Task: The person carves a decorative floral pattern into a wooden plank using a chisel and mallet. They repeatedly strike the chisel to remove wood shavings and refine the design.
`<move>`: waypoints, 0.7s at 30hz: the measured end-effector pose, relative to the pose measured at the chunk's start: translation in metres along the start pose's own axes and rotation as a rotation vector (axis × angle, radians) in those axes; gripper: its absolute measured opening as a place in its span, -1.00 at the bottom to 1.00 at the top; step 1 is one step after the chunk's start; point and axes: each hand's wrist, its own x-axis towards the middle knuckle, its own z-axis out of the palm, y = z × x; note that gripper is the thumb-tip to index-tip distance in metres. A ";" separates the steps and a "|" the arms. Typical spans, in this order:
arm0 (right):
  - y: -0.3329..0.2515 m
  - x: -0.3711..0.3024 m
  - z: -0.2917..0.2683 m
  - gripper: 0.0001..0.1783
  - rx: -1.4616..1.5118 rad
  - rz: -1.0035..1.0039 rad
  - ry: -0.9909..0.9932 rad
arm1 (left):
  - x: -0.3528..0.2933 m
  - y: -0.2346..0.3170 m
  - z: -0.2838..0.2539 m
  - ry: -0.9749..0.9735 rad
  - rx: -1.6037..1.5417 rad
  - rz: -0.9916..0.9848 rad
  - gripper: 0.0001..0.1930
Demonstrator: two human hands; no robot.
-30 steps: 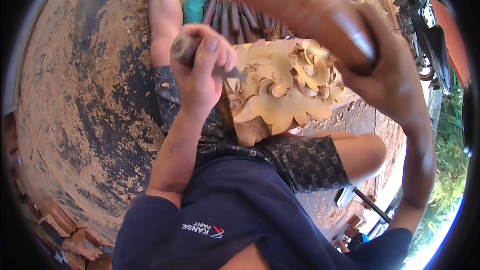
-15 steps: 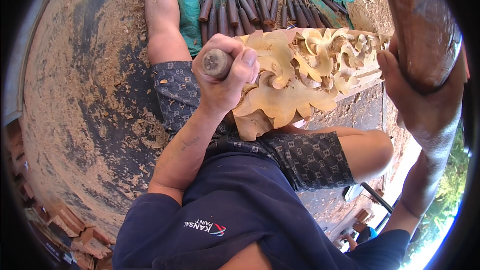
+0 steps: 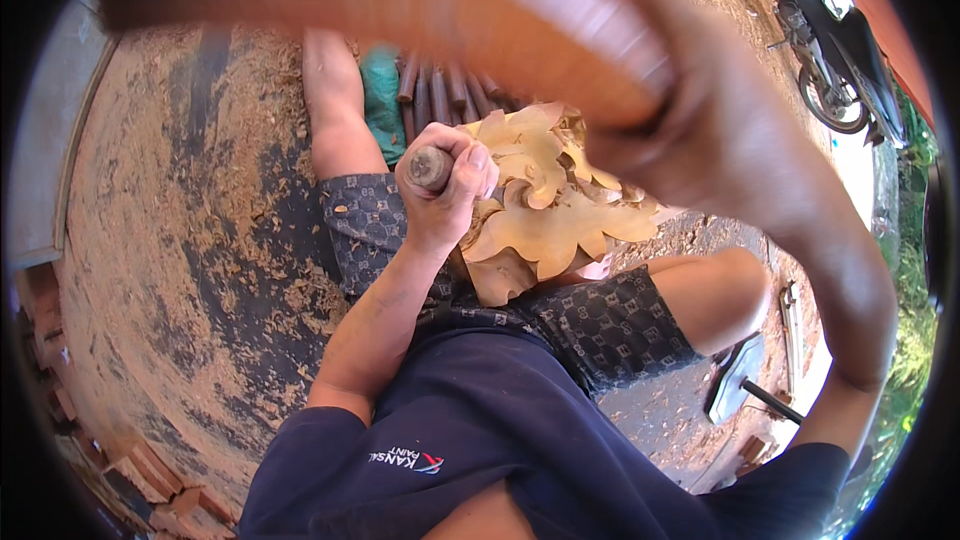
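My left hand is wrapped round the wooden handle of a carving chisel, butt end upward. The chisel's blade is hidden below the fist, at the left edge of a pale wood carving with scrolling leaf shapes. Raised close to the camera, my right hand grips a brown wooden mallet, blurred by motion. The mallet stretches across the top of the view and hides the far part of the carving. The carving rests by my lap, between my legs.
Several wooden-handled tools lie on a green cloth beyond the carving, partly behind the mallet. Wood shavings cover the dark floor. A motorcycle stands at the far right. Wood blocks lie at the lower left.
The mallet in my right hand has swung from the right side up and leftward across the view. My left hand keeps its hold on the chisel. The view has shifted, showing a motorcycle.
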 end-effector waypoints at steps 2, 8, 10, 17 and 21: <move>0.002 -0.005 0.006 -0.41 -0.102 0.047 -0.231 | -0.013 -0.007 -0.005 0.027 0.216 -0.038 -0.90; -0.018 0.011 -0.025 -0.62 0.033 0.058 0.183 | 0.002 0.003 0.002 -0.067 0.222 -0.003 -0.85; -0.020 0.010 -0.017 -0.66 0.228 0.137 0.263 | 0.003 0.003 -0.005 -0.022 0.170 -0.010 -0.84; -0.014 0.009 0.000 -0.69 -0.434 -0.121 -0.227 | -0.003 -0.015 -0.025 -0.141 0.172 0.017 -0.90; -0.005 0.011 -0.027 -0.71 -0.265 -0.103 0.237 | 0.007 0.005 -0.001 -0.053 0.126 -0.054 -0.82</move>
